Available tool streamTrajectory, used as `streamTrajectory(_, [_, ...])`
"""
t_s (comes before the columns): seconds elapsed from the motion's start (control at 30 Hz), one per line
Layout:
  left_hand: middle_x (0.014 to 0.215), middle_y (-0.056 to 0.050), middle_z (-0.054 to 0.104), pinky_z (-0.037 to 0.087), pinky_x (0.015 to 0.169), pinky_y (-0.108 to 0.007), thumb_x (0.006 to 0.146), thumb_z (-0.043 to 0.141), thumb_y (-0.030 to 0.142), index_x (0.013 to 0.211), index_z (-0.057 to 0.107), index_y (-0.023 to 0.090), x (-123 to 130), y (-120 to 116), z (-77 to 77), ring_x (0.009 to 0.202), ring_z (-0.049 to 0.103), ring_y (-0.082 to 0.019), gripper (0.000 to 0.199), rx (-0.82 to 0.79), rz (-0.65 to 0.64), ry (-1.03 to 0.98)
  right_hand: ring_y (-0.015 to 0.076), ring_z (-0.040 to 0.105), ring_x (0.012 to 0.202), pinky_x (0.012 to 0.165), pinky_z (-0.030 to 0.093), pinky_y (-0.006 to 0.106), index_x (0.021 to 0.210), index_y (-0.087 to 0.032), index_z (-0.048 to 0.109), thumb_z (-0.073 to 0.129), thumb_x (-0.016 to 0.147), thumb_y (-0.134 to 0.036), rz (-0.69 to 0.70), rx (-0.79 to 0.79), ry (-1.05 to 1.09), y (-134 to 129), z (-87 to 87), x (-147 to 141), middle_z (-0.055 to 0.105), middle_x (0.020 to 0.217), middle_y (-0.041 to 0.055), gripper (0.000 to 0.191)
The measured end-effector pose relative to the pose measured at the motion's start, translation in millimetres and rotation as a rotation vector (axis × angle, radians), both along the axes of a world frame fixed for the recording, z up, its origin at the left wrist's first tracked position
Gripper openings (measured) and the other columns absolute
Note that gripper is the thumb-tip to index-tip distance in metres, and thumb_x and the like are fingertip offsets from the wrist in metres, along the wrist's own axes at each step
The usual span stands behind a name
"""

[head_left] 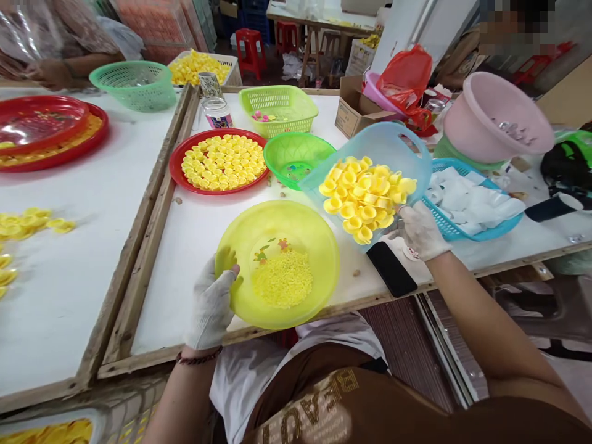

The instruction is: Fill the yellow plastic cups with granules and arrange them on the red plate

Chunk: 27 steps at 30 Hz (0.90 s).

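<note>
My gloved left hand [213, 303] grips the left rim of a round yellow basin [324, 259], thumb inside the rim. A heap of small pale-yellow pellets [284, 280] lies on the basin's floor. On the right, my gloved right hand [420, 229] holds the near edge of a translucent blue scoop-like tray [393, 145]. It is tilted toward me, with many small yellow cups [365, 191] piled in it. Part of the right hand's grip is hidden by the tray. A black phone [392, 269] lies on the table just below the tray.
Behind the basin stand a red tray of yellow cups [222, 161], a green bowl [296, 148] and a lime basket [277, 102]. A blue basket of white pieces [481, 197] is at right, below a pink tub [490, 117]. Wooden strips [139, 246] edge the table. Another person's hand [50, 74] is far left.
</note>
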<state>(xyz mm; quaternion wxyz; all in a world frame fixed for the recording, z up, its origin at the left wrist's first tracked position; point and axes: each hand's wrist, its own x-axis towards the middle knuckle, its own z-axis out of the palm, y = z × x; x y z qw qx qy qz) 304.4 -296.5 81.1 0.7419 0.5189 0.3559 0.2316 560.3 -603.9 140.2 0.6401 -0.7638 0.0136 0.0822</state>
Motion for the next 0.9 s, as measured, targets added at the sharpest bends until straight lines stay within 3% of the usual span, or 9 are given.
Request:
streamTrajectory(0.13, [0.103, -0.006, 0.071, 0.054, 0.061, -0.020, 0.065, 0.079, 0.027, 0.118, 0.068, 0.020, 8.0, -4.2, -4.7, 0.076, 0.065, -0.014, 0.054, -0.039, -0.010, -0.038, 0.0101, 0.056, 0.042, 0.036, 0.049, 0.022, 0.107, -0.023, 0.048, 0.060, 0.081, -0.030, 0.162, 0.035, -0.092, 40.7, 4.1, -9.6, 0.065, 0.081, -0.0003, 0.030])
streamTrajectory(0.27, [0.106, -0.007, 0.071, 0.056, 0.062, -0.021, 0.064, 0.079, 0.027, 0.117, 0.068, 0.020, 6.5, -4.5, -14.3, 0.079, 0.066, -0.015, 0.054, -0.084, 0.022, -0.046, 0.0077, 0.055, 0.043, 0.036, 0.050, 0.021, 0.110, -0.024, 0.045, 0.058, 0.082, -0.034, 0.213, 0.021, -0.226, 77.0, -10.1, -9.6, 0.063, 0.087, -0.0011, 0.033])
streamTrajectory(0.43, [0.106, -0.008, 0.071, 0.056, 0.064, -0.024, 0.064, 0.079, 0.026, 0.119, 0.067, 0.019, 1.0, -0.3, -25.1, 0.078, 0.067, -0.015, 0.057, -0.149, 0.025, -0.086, 0.0079, 0.055, 0.047, 0.037, 0.052, 0.021, 0.110, -0.025, 0.044, 0.056, 0.082, -0.037, 0.228, 0.013, -0.255, 102.5, -28.6, 0.3, 0.060, 0.087, -0.0018, 0.033])
streamTrajectory(0.7, [0.112, -0.008, 0.071, 0.058, 0.071, -0.025, 0.065, 0.079, 0.022, 0.120, 0.065, 0.019, -3.1, 0.4, -26.1, 0.085, 0.068, -0.016, 0.057, -0.192, 0.053, -0.092, 0.0064, 0.055, 0.047, 0.039, 0.051, 0.018, 0.109, -0.024, 0.046, 0.057, 0.080, -0.034, 0.180, 0.112, -0.164, 114.8, -33.5, 9.3, 0.059, 0.084, -0.0035, 0.032])
streamTrajectory(0.9, [0.125, -0.010, 0.066, 0.058, 0.081, -0.028, 0.071, 0.077, 0.026, 0.126, 0.061, 0.021, -13.9, 3.5, -39.9, 0.102, 0.067, -0.020, 0.058, -0.097, 0.045, 0.008, 0.0077, 0.055, 0.043, 0.037, 0.047, 0.019, 0.106, -0.022, 0.052, 0.057, 0.082, -0.026, 0.198, 0.176, 0.100, 94.1, -26.7, 9.9, 0.062, 0.076, -0.0030, 0.026])
